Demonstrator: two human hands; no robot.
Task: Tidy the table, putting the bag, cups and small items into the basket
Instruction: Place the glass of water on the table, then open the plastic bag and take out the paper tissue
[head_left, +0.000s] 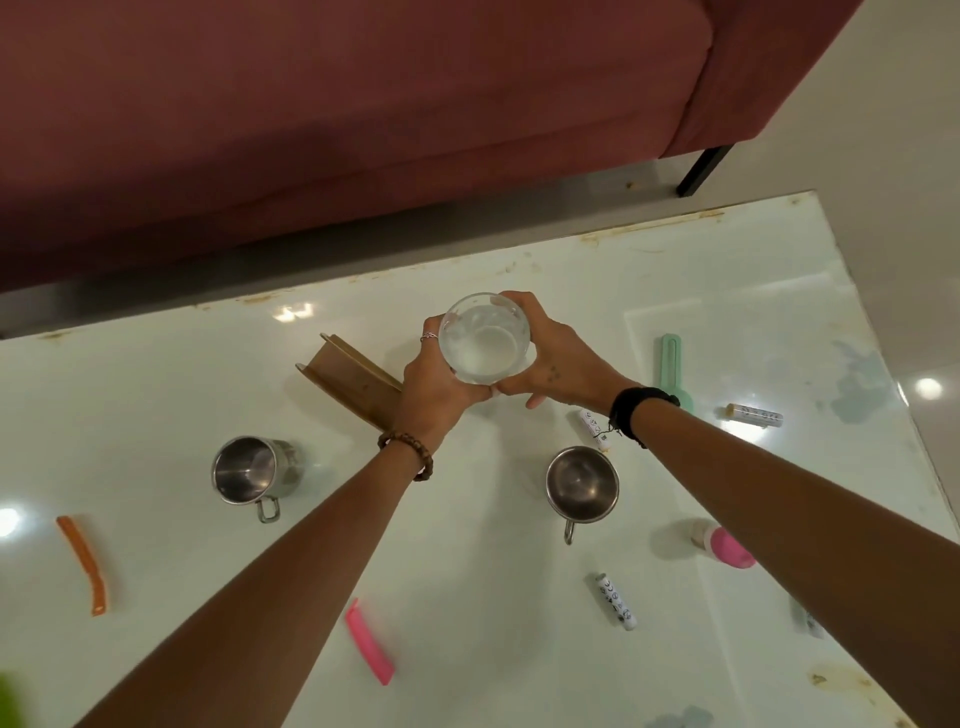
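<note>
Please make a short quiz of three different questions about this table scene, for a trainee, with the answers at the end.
1. True or false: the clear round glass cup is held by both the left hand and the right hand.
2. How many steel mugs with handles stand on the white glossy table?
3. Which item lies nearest the pink flat clip: A) the orange curved clip, B) the mint green long clip, C) the brown paper bag?

Key: 1 true. 2 two: one under the left forearm side, one near the right forearm. 3 A.
</note>
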